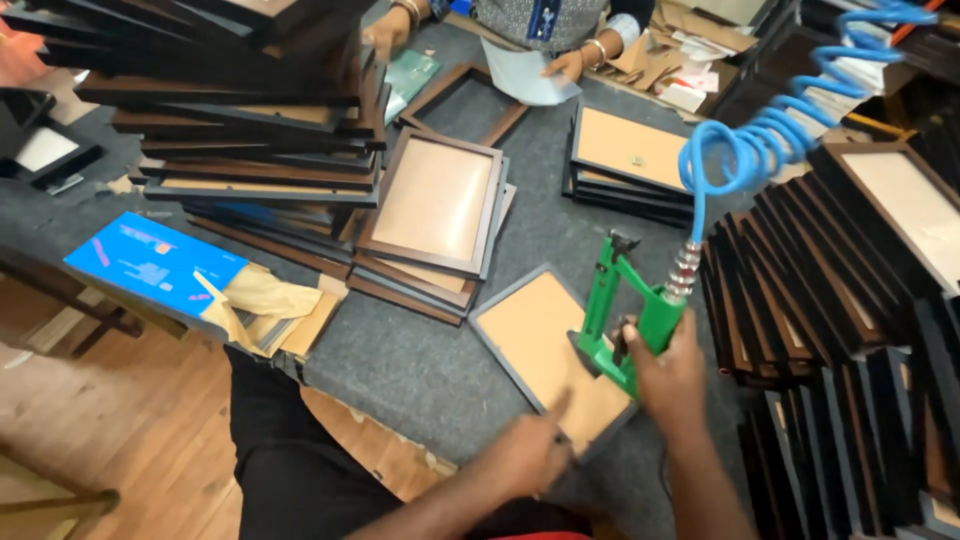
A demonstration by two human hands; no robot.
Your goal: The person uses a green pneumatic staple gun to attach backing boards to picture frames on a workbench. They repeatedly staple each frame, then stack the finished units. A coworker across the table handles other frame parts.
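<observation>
While right hand (668,372) grips green stapler (628,320), fingers clamped round handle, nose down on frame (545,345) backing at counter (420,370) near edge; left hand (535,452) blurred, fingers loosely together, one pointing at frame's near corner. Judged: backing-pinning step; next calls for steadying frame, shifting nose along edge.

A grey felt-covered table (420,370) stands on a wooden plank floor (120,420), evenly lit.
</observation>
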